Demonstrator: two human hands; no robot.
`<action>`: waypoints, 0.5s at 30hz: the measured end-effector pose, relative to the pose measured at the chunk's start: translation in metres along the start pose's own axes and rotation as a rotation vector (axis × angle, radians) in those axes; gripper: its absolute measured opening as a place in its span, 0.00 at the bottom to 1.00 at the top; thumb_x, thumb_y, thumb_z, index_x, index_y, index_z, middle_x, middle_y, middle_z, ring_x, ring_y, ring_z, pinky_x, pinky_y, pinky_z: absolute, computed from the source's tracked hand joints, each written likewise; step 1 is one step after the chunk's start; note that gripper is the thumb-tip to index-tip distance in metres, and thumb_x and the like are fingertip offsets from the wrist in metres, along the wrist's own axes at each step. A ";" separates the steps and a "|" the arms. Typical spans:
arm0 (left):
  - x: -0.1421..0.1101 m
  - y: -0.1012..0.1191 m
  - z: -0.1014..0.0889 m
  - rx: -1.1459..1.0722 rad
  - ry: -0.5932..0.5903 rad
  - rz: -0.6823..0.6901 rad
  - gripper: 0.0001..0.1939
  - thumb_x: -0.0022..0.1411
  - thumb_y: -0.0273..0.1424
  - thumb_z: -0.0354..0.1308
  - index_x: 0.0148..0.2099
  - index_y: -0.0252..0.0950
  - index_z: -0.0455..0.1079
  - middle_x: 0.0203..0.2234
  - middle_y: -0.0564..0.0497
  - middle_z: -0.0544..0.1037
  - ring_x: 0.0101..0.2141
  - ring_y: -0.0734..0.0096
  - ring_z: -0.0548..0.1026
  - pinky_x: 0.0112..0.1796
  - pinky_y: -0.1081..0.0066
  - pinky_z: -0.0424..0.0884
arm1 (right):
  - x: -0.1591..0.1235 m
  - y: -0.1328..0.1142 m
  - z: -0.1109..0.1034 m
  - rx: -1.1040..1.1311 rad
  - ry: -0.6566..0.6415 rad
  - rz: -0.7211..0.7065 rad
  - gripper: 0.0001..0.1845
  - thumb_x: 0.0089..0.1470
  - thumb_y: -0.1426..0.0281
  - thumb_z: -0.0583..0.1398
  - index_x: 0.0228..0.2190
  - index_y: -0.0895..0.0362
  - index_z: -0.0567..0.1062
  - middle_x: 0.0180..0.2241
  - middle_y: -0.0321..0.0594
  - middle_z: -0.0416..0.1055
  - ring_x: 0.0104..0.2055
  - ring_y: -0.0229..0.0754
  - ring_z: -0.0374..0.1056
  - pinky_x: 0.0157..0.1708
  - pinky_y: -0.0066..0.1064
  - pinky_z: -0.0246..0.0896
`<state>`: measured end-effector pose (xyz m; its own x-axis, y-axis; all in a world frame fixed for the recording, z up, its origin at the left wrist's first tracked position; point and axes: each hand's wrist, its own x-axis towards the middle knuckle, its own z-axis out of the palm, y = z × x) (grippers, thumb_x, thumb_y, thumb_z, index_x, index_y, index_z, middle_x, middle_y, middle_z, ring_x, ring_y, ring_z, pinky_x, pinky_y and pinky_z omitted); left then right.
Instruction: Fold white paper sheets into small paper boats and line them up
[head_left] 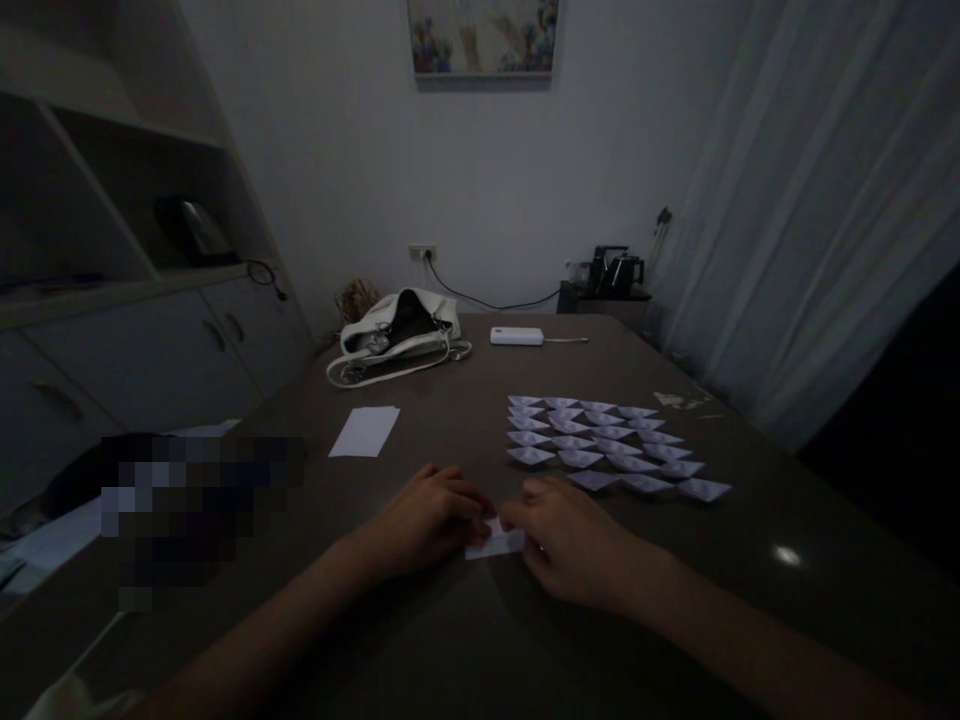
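Observation:
A small piece of white paper (495, 545) lies on the dark table (450, 640) between my hands, partly folded. My left hand (435, 515) has its fingers curled and closed on the paper's left side. From the right, my right hand (566, 535) pinches the other side with bent fingers; both hands' fingertips almost meet at the top edge. Much of the paper is hidden under the fingers. Just beyond my right hand, several folded paper boats (600, 440) stand in rows. A stack of white paper sheets (365, 431) lies to the far left of my left hand.
A white handbag (401, 330) sits at the table's back left, and a white power bank (516, 337) with a short cable lies at the back. Scraps (679, 400) lie near the right edge. More papers (67, 530) and a blurred-out patch are at left.

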<state>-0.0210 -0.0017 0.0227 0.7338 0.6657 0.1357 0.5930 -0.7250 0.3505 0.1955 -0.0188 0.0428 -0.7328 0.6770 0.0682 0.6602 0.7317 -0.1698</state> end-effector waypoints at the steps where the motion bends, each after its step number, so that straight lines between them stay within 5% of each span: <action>1: 0.000 0.001 -0.001 -0.002 -0.005 -0.006 0.05 0.60 0.27 0.60 0.37 0.41 0.75 0.43 0.54 0.78 0.44 0.64 0.70 0.43 0.65 0.56 | -0.001 -0.001 -0.003 -0.004 -0.008 0.022 0.14 0.47 0.78 0.56 0.38 0.60 0.73 0.35 0.47 0.71 0.39 0.46 0.66 0.37 0.33 0.56; 8: 0.000 0.004 -0.003 -0.019 -0.030 -0.031 0.04 0.59 0.28 0.61 0.37 0.42 0.75 0.44 0.55 0.78 0.45 0.63 0.70 0.44 0.64 0.56 | -0.010 -0.001 -0.016 0.043 -0.066 0.068 0.10 0.44 0.77 0.57 0.33 0.60 0.72 0.33 0.45 0.71 0.35 0.44 0.67 0.33 0.31 0.56; 15: -0.001 -0.002 0.002 -0.024 -0.003 0.021 0.06 0.61 0.26 0.58 0.38 0.42 0.75 0.44 0.54 0.78 0.45 0.63 0.70 0.44 0.64 0.56 | -0.001 0.010 -0.003 0.058 0.041 -0.014 0.11 0.50 0.78 0.55 0.33 0.59 0.76 0.30 0.43 0.71 0.35 0.42 0.65 0.32 0.30 0.54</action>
<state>-0.0225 -0.0014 0.0199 0.7469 0.6500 0.1400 0.5695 -0.7340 0.3701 0.2033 -0.0124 0.0441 -0.7341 0.6699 0.1108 0.6380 0.7364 -0.2251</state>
